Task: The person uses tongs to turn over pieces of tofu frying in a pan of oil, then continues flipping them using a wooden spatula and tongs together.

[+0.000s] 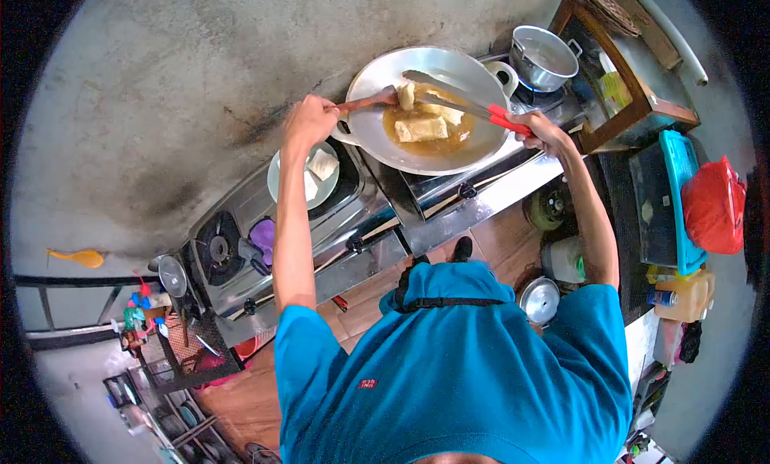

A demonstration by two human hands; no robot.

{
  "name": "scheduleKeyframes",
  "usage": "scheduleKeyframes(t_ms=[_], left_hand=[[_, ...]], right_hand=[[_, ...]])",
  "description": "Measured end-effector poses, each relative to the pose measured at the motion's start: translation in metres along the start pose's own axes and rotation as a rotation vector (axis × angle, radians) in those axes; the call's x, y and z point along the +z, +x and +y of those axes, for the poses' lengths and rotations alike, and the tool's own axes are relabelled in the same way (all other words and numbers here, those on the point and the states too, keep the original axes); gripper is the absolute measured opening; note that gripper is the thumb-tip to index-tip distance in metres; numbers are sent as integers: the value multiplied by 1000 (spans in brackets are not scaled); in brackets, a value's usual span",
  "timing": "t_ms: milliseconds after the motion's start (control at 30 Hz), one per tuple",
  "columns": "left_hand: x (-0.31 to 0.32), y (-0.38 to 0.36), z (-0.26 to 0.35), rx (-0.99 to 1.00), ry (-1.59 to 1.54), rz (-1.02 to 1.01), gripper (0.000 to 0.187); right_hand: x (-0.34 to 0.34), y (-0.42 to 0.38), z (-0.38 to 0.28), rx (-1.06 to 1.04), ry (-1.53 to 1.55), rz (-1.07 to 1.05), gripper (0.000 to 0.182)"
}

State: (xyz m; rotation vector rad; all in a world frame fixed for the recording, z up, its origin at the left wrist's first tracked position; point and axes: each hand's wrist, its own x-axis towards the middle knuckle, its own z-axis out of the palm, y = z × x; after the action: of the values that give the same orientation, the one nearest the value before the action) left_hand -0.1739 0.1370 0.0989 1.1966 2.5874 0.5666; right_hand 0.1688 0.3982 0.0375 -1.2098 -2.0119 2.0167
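Note:
A wide metal wok (483,83) with pale handles stands on the stove, with brown oil (449,143) pooled in it. Several pale golden blocks that look like tofu (421,129) lie in the oil. My left hand (310,117) is closed round the handle of a wooden spatula (367,102), whose blade reaches a piece at the left of the pool. From the right, my right hand (543,133) grips red-handled tongs (505,119); their metal arms extend over the pieces. Below my left wrist, white blocks (323,164) sit on a pale plate (326,193), partly hidden by my forearm.
A two-handled pot (545,59) stands over a blue flame at the back right, beside a wood-framed cabinet (638,99). On the left are another burner (218,249) and a purple cloth (262,239). A red bag (714,203) rests by a turquoise-rimmed box (680,199) at far right.

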Motion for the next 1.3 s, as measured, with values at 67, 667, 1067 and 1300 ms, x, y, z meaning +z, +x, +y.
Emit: scheduleKeyframes(t_ms=[67, 667, 1067, 1300], left_hand=[[-10, -8, 2, -33, 29, -14, 31], [-38, -73, -17, -16, -51, 129, 28], [-37, -95, 1, 51, -30, 71, 26], [-18, -102, 18, 18, -22, 72, 24]], right_hand=[[-1, 4, -3, -11, -49, 58, 33], [-4, -24, -59, -106, -329, 107, 40], [-49, -61, -52, -8, -543, 70, 48], [-66, -60, -65, 40, -589, -50, 45]])
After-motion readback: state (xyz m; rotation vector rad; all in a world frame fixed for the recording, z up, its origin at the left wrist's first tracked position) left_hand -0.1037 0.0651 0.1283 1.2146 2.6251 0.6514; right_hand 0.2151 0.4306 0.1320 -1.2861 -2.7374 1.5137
